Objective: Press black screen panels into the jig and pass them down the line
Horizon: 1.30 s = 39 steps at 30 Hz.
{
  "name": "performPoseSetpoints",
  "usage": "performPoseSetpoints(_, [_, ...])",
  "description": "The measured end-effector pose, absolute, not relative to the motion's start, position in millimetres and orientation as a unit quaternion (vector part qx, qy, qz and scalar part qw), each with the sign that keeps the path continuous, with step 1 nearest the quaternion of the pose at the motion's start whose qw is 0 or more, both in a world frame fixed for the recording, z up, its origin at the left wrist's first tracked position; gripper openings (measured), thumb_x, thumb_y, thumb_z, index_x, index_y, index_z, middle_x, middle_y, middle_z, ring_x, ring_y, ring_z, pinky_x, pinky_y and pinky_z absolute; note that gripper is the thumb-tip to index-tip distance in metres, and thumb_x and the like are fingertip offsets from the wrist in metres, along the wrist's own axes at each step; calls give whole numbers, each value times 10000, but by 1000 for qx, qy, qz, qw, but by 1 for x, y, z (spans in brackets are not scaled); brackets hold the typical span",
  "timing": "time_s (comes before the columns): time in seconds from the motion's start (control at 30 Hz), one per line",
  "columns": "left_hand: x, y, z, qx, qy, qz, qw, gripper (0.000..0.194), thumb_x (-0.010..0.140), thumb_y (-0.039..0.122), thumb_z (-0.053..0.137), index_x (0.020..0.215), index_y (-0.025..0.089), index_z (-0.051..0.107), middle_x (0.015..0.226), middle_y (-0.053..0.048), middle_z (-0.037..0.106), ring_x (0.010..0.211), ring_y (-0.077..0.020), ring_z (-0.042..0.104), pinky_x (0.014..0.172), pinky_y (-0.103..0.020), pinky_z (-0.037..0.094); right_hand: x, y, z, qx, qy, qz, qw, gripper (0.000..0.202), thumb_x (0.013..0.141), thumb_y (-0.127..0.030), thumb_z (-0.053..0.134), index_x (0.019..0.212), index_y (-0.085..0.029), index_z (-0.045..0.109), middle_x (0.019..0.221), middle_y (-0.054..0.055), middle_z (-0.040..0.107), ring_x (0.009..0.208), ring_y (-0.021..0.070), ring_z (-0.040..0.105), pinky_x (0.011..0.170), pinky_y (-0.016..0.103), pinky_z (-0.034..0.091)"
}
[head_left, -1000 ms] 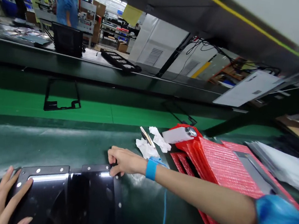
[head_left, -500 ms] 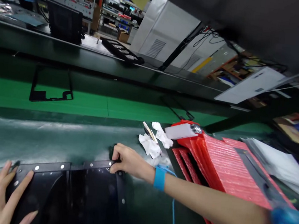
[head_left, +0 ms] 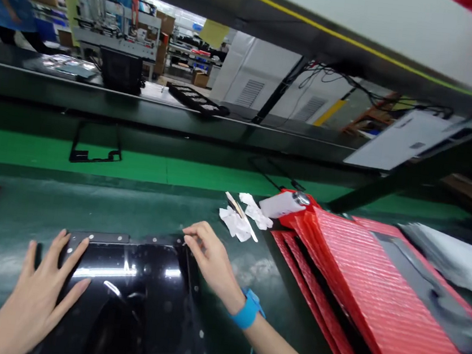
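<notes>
A glossy black panel (head_left: pixel 132 296) with small white dots along its edges lies on the dark green mat. Spread fingers of my left hand (head_left: pixel 42 285) rest on the panel's upper left corner and left side. At the upper right corner, my right hand (head_left: pixel 209 259), with a blue wrist strap, has thumb and index finger pinched together; whatever is between them is too small to make out. Light reflections cross the panel's surface.
Crumpled white tissues (head_left: pixel 237 224) and a thin white stick lie beyond my right hand. Red padded sleeves (head_left: pixel 377 284) and a white bottle (head_left: pixel 282 204) are to the right. Black frames (head_left: pixel 95 158) lie on the green strip. A shelf hangs overhead.
The view has shifted, showing more of the panel and a red sleeve at the far left. My right hand still is at the upper right corner, its forearm now angled more steeply.
</notes>
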<state>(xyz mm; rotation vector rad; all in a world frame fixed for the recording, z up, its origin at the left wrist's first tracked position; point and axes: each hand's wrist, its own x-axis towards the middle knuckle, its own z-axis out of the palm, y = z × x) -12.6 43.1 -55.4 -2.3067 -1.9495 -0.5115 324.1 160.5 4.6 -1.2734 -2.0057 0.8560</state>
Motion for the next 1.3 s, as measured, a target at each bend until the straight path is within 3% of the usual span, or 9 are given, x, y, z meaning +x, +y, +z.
performPoseSetpoints(0.2, [-14, -2, -45, -756, -638, -143, -32, 770, 949, 524, 424, 1563, 205, 84, 1631, -131, 128, 1499, -349, 97, 1181, -599, 166, 260, 142, 15, -314, -910, 189, 193, 391, 929, -35, 433, 1265, -203, 543, 1149, 75, 647, 1127, 232, 536, 896, 394, 462])
performPoseSetpoints(0.33, [-21, -27, -39, -787, -601, -141, -19, 994, 838, 720, 482, 1562, 173, 76, 1587, -159, 256, 1484, -373, 146, 1190, -598, 84, 250, 137, 12, -327, -918, 148, 167, 367, 892, -7, 430, 1200, -150, 569, 1056, 108, 640, 1061, 268, 541, 871, 439, 465])
performPoseSetpoints(0.5, [-22, -27, -39, -796, -594, -118, 27, 1216, 721, 794, 562, 1553, 121, -14, 1526, -221, 358, 1460, -407, 213, 1159, -661, 35, 250, 148, 7, -368, -856, 281, 229, 332, 841, -4, 412, 1046, -203, 580, 1060, 79, 586, 1041, 219, 556, 901, 400, 476])
performPoseSetpoints(0.67, [-16, -30, -37, -774, -619, -120, -58, 1019, 859, 639, 545, 1555, 162, -25, 1595, -188, 208, 1492, -382, 80, 1158, -665, 102, 252, 160, 5, -373, -811, 389, 227, 335, 787, -41, 433, 1050, -216, 546, 1040, 52, 611, 1042, 207, 574, 948, 420, 445])
performPoseSetpoints(0.8, [-12, -30, -40, -733, -640, -197, -118, 651, 987, 396, 444, 1544, 280, 127, 1633, -114, 95, 1501, -343, -21, 1160, -670, 139, 258, 162, 18, -348, -793, 445, 229, 319, 827, -109, 451, 1120, -218, 518, 1066, 54, 641, 1005, 197, 598, 928, 403, 456])
performPoseSetpoints(0.9, [-10, -27, -46, -699, -631, -298, -156, 447, 1007, 275, 404, 1440, 348, 322, 1640, -41, 107, 1507, -293, -25, 1177, -650, 126, 264, 165, 31, -328, -792, 471, 210, 284, 884, -167, 458, 1158, -228, 503, 1098, 58, 657, 1005, 191, 609, 899, 372, 469])
performPoseSetpoints(1.07, [-7, -23, -40, -641, -617, -375, -261, 278, 979, 326, 479, 1256, 338, 471, 1620, -1, 219, 1514, -255, -28, 1199, -618, 40, 280, 180, 42, -335, -804, 476, 123, 227, 955, -377, 499, 1110, -230, 578, 1024, 39, 674, 908, 188, 615, 794, 319, 472])
performPoseSetpoints(1.13, [-4, -20, -32, -609, -620, -386, -308, 289, 969, 361, 493, 1256, 331, 471, 1608, -10, 257, 1515, -255, 29, 1214, -577, 59, 285, 186, 43, -335, -796, 495, 97, 253, 937, -426, 533, 1041, -211, 616, 870, 13, 655, 788, 173, 590, 712, 297, 454])
performPoseSetpoints(1.3, [11, -3, -13, -478, -586, -453, -471, 268, 962, 449, 493, 1175, 285, 494, 1292, -56, 590, 1225, -233, 534, 1060, -386, 418, 283, 190, 50, -334, -755, 539, 164, 294, 874, -452, 618, 984, -180, 636, 759, -10, 603, 694, 145, 530, 651, 273, 413])
